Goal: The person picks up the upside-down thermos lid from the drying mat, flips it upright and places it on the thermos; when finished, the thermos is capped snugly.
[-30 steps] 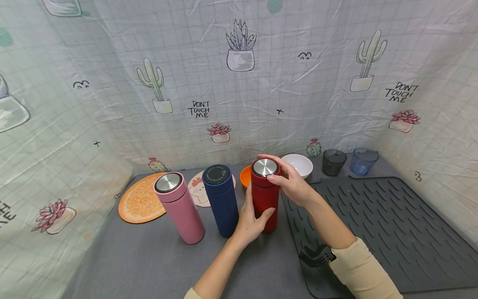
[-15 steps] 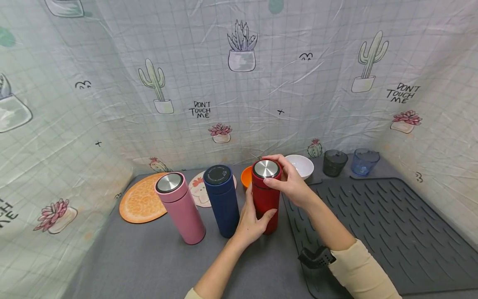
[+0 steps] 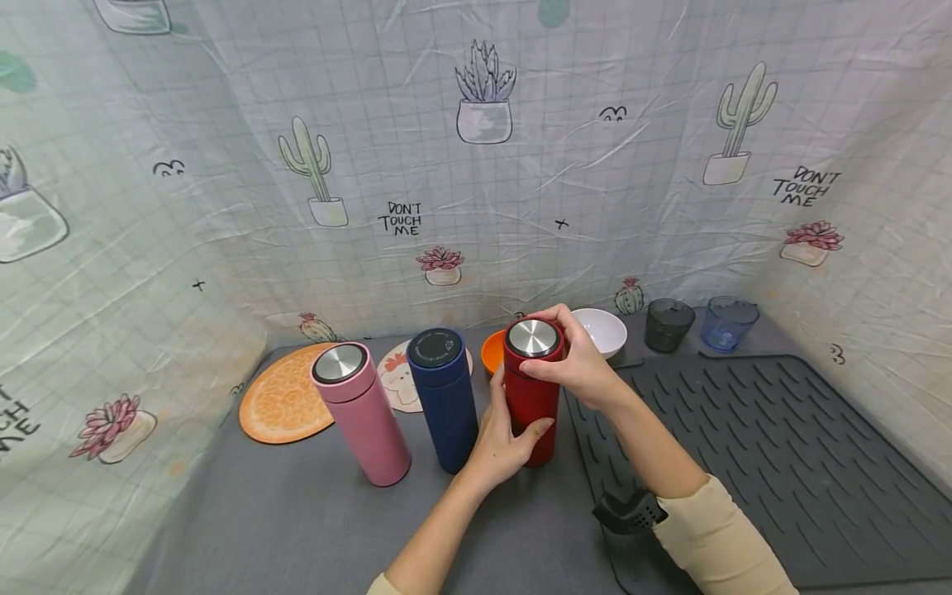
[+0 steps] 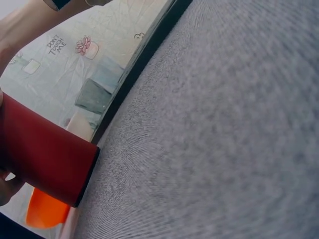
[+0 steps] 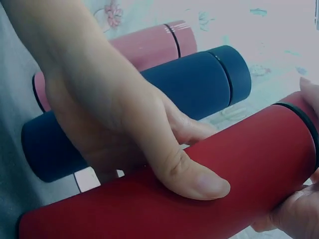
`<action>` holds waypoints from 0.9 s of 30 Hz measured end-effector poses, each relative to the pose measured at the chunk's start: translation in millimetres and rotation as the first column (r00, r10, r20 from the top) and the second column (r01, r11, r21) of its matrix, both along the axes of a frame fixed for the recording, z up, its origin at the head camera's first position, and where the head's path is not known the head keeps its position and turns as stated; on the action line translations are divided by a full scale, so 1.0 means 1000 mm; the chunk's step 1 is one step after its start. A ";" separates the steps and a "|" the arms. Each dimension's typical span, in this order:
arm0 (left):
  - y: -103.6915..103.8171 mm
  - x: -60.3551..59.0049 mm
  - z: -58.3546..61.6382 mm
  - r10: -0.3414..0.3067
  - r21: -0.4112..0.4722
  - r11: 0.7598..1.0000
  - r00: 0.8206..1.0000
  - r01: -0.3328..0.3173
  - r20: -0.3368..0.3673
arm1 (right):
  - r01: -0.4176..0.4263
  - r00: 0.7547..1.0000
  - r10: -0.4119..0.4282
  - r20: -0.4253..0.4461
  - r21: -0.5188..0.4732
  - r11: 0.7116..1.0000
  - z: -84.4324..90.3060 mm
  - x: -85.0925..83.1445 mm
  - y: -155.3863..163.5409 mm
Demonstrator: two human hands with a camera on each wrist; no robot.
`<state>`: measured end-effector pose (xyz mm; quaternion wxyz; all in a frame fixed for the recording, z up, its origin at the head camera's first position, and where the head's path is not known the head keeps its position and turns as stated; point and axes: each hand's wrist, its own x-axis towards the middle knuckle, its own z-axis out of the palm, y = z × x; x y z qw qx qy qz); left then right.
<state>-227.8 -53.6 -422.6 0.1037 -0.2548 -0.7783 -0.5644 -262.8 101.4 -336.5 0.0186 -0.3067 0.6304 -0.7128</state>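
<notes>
Since a second earlier, the right hand [image 3: 576,368] had turned on the lid [image 3: 532,338], fingers curling further round its rim, while the left hand [image 3: 506,442] stayed wrapped round the red flask [image 3: 530,397]. The flask stood upright on the grey counter [image 3: 297,521], just right of the blue flask [image 3: 445,397]. Both grips were closed on it. Twisting well likely needed the body held firm and the lid kept level.

Matt red flask [image 3: 530,401], brushed-metal lid top [image 3: 531,337], grey felt-like table cloth [image 4: 224,149]
</notes>
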 end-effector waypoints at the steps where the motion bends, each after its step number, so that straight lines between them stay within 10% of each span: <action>1: 0.000 0.000 0.000 0.000 0.000 1.000 1.000 0.000 0.004 | 0.007 1.000 -0.007 -0.002 0.010 1.000 0.000 0.000 0.000; 14: 0.005 0.021 0.033 0.024 -0.018 1.000 1.000 -0.024 -0.015 | -0.027 1.000 0.027 0.000 -0.054 0.998 -0.002 -0.001 0.002; 27: 0.007 -0.004 -0.005 0.045 -0.017 0.999 0.999 -0.046 -0.015 | 0.049 0.999 -0.048 0.010 -0.064 0.997 -0.005 0.000 0.000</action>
